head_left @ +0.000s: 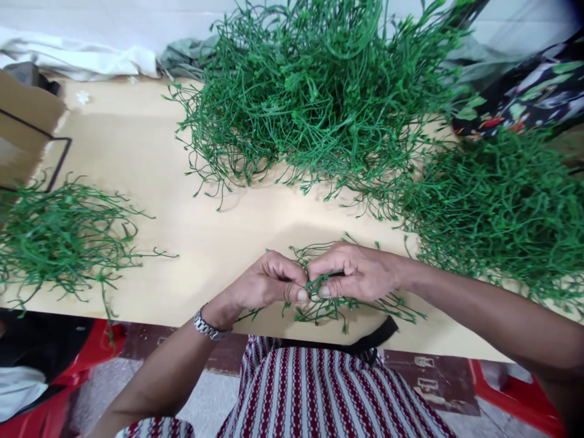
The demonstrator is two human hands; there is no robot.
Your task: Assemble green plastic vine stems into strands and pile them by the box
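Note:
Near the table's front edge my left hand (267, 281) and my right hand (358, 271) meet, thumbs and forefingers pinched close together. Between them is a thin green artificial plant stem (331, 277), partly covered by the fingers. My right hand is closed on this stem, and my left fingertips grip its other side. A small bunch of similar green stems (344, 313) with little forked tips lies under and around both hands. What exactly the fingertips join or separate is too small to make out. A metal watch (208, 325) circles my left wrist.
A large heap of green stems (319, 103) stands at the back of the table (155, 243). More heaps lie at the right (506, 207) and left (68, 234). A cardboard box (27, 121) is at far left, floral cloth (524, 91) at right. Red chairs (515, 401) flank me.

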